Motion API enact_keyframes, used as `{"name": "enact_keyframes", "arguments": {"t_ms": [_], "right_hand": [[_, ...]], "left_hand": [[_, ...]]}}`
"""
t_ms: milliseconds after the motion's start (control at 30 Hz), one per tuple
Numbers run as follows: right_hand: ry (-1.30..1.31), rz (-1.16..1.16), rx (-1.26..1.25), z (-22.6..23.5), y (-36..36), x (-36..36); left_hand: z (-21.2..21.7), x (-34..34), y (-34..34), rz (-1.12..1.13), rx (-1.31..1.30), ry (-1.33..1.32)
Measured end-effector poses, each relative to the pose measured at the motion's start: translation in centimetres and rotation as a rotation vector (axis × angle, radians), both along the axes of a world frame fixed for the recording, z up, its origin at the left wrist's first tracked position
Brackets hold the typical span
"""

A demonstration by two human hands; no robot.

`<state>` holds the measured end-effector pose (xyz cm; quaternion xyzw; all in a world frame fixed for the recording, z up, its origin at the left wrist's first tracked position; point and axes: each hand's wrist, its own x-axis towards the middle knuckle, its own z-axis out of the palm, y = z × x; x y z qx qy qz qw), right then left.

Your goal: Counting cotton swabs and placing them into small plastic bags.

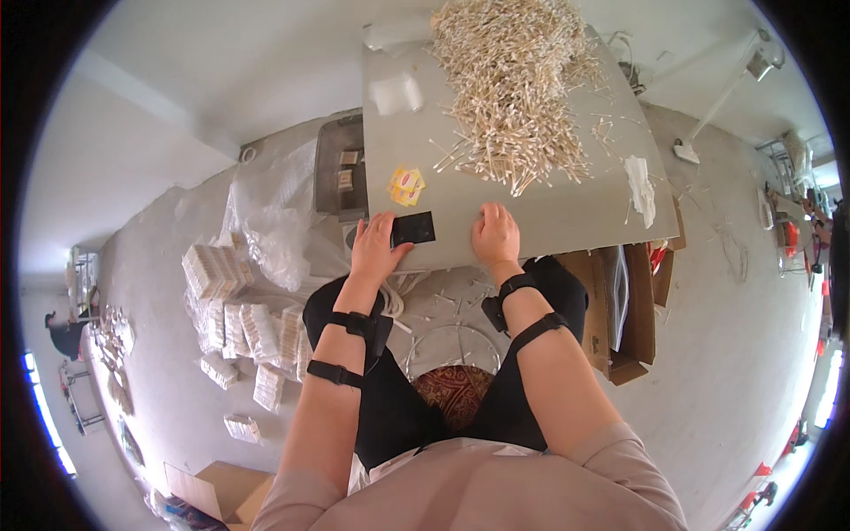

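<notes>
My left hand (375, 250) is at the near left edge of the grey table (549, 226). Its fingers and thumb close around the left end of a black phone (416, 227) lying on the tabletop. Loosely curled, my right hand (496, 236) rests on the near edge with nothing visible in it. Beyond the hands lies a big heap of cotton swabs (518, 97), with stray ones around it. Several yellow cards (405, 186) sit just past the phone.
White packaging (396, 94) is at the table's far left, a crumpled white plastic piece (639, 192) at the right. A grey bin (338, 168) adjoins the left edge; a cardboard box (624, 341) stands below right. Bundled packs (257, 332) and clear plastic (270, 212) lie on the left floor.
</notes>
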<state>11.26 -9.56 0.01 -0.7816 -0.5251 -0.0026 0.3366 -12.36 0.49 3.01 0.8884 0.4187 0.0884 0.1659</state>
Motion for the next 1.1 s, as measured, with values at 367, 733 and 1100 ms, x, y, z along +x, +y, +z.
{"name": "enact_keyframes", "arguments": {"t_ms": [367, 733, 1100], "right_hand": [[0.042, 0.002, -0.007, 0.1, 0.1, -0.1], [0.268, 0.019, -0.008, 0.5, 1.2, 2.7], [0.082, 0.061, -0.329, 2.1, 5.8, 5.0]], "left_hand": [[-0.9, 3.3, 0.1, 0.171, 0.227, 0.012], [4.0, 6.8, 2.8, 0.281, -0.1, 0.275], [-0.1, 10.3, 5.9, -0.007, 0.167, -0.427]]}}
